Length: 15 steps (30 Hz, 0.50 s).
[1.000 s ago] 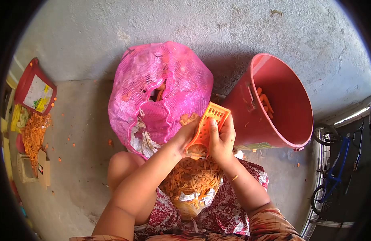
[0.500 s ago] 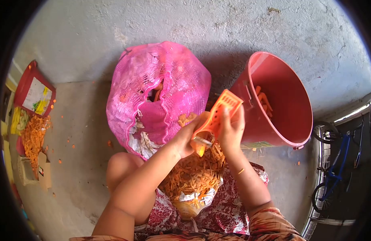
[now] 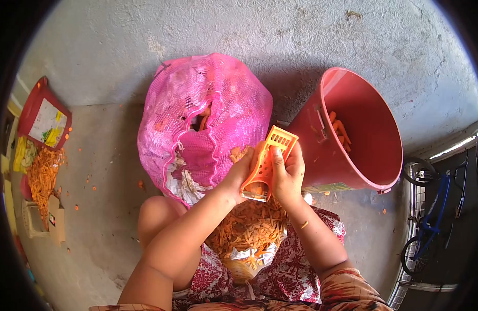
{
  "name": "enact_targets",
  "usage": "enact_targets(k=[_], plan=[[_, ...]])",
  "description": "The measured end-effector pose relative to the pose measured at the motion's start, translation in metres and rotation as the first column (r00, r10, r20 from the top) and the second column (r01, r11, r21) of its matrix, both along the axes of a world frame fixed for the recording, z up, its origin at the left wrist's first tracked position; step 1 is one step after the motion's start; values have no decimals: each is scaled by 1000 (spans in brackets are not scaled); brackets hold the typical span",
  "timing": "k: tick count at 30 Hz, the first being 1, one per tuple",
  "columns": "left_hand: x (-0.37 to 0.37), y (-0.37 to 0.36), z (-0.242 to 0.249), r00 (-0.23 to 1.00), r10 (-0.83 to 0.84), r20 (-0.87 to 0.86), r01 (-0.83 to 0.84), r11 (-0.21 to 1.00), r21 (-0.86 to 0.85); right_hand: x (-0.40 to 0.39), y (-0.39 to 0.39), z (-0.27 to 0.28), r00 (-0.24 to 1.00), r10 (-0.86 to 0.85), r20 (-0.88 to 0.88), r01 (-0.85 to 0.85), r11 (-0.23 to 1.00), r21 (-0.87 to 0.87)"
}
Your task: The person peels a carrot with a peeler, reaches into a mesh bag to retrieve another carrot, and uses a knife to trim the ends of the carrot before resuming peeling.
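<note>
Head view, near first: lap holds a bag point(image 3: 248, 257) heaped with orange shreds point(image 3: 249, 228). Just above it both hands meet on an orange grater point(image 3: 266, 163), held tilted, top end away from the body. Left hand point(image 3: 242, 176) is curled round the grater's left edge. Right hand point(image 3: 290, 176) is closed on its right side, thumb pressed on the face; whether a carrot piece sits under the fingers can't be told.

Risks, as judgement: fingertips sit right on the grating face, so a slip could scrape skin. Grater hangs over the pile's far edge, so shreds could drop past the bag onto lap or floor point(image 3: 104, 171).

Beyond the hands: pink mesh sack point(image 3: 203, 114) just behind, red bucket point(image 3: 363, 135) with carrots point(image 3: 341, 132) to the right, tipped toward the person.
</note>
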<state>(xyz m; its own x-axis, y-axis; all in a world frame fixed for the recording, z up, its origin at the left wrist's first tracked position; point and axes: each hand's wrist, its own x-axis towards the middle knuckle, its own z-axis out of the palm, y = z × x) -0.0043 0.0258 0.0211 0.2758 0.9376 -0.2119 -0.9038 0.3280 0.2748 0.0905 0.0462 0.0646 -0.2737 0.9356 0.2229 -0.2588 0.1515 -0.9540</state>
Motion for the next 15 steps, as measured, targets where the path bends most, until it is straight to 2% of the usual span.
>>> enact_targets(k=[4, 5, 7, 8, 9, 10, 11, 13, 15], plan=[[2, 0, 6, 999, 20, -38, -21, 999, -41, -2, -1, 3, 1000, -19, -3, 19, 1000, -5], [3, -1, 8, 998, 33, -54, -36, 998, -57, -1, 0, 1, 995, -75, 67, 72, 996, 47], [0, -3, 17, 975, -35, -219, 30, 999, -25, 1, 5, -7, 960, -197, 197, 166, 973, 161], [-3, -4, 19, 952, -66, -300, 66, 998, -13, 3, 11, -8, 949, -258, 181, 227, 958, 178], [-7, -3, -1, 875, -110, -472, 132, 991, 15, 7, 20, -9, 934, -319, 164, 286, 938, 195], [-4, -5, 4, 886, -127, -447, 135, 991, -14, 13, 33, -11, 924, -354, 146, 337, 933, 128], [-2, -7, 8, 896, -143, -420, 138, 990, -43, 19, 41, -11, 885, -420, 203, 405, 907, 114], [-2, -7, 3, 883, -195, -426, 164, 980, -109, 21, 56, -15, 823, -564, 63, 539, 812, 226], [-4, -7, -3, 895, -228, -384, 192, 973, -130, 27, 62, -5, 813, -582, -32, 583, 813, 12]])
